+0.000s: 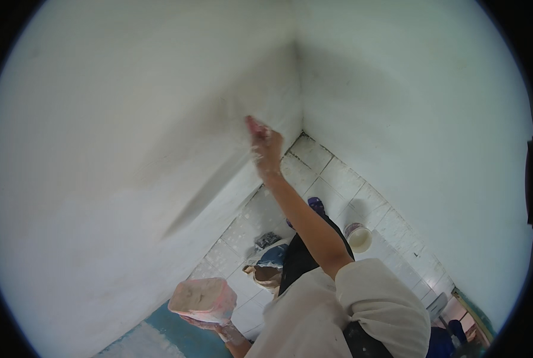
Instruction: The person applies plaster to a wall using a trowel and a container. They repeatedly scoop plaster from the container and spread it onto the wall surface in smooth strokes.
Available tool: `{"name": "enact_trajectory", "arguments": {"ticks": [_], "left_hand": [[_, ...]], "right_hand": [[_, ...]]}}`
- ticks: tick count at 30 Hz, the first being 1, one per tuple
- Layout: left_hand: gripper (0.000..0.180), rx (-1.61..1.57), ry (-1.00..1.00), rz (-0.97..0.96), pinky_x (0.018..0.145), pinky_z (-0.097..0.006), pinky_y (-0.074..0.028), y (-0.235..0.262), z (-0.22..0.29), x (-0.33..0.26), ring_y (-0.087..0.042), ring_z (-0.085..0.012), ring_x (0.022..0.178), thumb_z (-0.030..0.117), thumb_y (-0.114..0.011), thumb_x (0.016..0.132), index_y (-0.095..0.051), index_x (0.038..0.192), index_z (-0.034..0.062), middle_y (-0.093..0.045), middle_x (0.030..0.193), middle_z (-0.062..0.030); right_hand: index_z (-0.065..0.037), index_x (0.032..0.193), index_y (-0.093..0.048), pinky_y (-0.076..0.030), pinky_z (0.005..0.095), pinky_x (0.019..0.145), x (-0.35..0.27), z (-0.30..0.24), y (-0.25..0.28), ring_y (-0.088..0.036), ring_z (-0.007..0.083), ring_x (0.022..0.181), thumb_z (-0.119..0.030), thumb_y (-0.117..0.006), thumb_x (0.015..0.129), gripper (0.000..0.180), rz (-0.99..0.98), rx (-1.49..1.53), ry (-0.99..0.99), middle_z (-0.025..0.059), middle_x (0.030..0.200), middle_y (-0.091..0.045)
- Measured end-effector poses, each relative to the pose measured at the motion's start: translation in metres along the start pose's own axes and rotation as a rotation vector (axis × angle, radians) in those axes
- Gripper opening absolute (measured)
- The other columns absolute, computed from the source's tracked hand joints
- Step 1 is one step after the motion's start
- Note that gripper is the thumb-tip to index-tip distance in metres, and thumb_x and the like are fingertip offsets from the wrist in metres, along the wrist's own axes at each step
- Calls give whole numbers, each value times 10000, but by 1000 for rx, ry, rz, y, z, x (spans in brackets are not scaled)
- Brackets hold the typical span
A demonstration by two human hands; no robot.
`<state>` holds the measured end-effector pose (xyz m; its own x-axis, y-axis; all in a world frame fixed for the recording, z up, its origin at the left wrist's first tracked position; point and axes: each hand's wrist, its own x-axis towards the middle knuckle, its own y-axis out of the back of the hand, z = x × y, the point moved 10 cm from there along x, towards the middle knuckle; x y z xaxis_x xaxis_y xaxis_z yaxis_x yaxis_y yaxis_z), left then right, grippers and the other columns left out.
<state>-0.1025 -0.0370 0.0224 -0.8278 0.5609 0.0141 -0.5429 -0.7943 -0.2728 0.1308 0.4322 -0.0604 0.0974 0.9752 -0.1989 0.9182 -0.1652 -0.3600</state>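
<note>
My left hand, smeared with white, holds a pink plastic tub from below, close to the left wall. Inside the tub is a pale, thick paste with a few marks in its surface. My right arm reaches forward to the left wall, near the corner. The right hand is closed and flecked with white. Something pinkish-red shows at its fingers, but blur keeps me from making out what it is. Damp-looking or shaded grey patches spread over the wall around this hand.
On the white tiled floor, a round bucket with pale contents stands right of my legs. An open sack and a dark crumpled thing lie to the left. The right wall meets the left one ahead.
</note>
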Motion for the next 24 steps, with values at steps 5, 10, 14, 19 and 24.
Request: {"name": "enact_trajectory", "arguments": {"ticks": [5,10,14,19,24], "left_hand": [[673,-154,131,31,1065,-554,-349,-41,-54,6,-426,-333,1267,618,-358,890,-389,1399,178,-406,1403,-100],[651,-113,91,82,1055,-545,-366,-19,-72,1,-440,-328,1255,607,-380,890,-409,1385,185,-436,1382,-93],[604,-204,189,101,1055,-527,-370,-31,-65,22,-449,-307,1251,583,-388,905,-420,1374,203,-452,1373,-76],[584,-130,54,150,1043,-520,-389,-40,-35,25,-458,-295,1245,580,-369,916,-423,1367,213,-459,1364,-66],[594,-198,125,112,1014,-522,-422,-5,-30,31,-473,-300,1232,582,-374,912,-417,1369,206,-456,1360,-71]], "right_hand": [[-33,1368,-450,-432,178,638,90,43,48,-551,47,756,151,-450,744,650,343,-93,399,72,1234,-605],[-42,1384,-422,-429,244,959,68,113,17,-587,168,1122,127,-448,766,641,25,-244,295,69,1333,-547],[-35,1238,-536,-470,264,807,137,181,83,-606,150,966,-25,-500,885,355,339,821,-278,24,1162,-618],[-2,1109,-615,-475,263,681,155,74,53,-569,108,853,-76,-565,915,214,351,389,-246,10,973,-613],[-26,1135,-639,-436,221,541,47,-16,-50,-522,61,605,2,-514,884,283,81,-95,115,-10,789,-630]]}}
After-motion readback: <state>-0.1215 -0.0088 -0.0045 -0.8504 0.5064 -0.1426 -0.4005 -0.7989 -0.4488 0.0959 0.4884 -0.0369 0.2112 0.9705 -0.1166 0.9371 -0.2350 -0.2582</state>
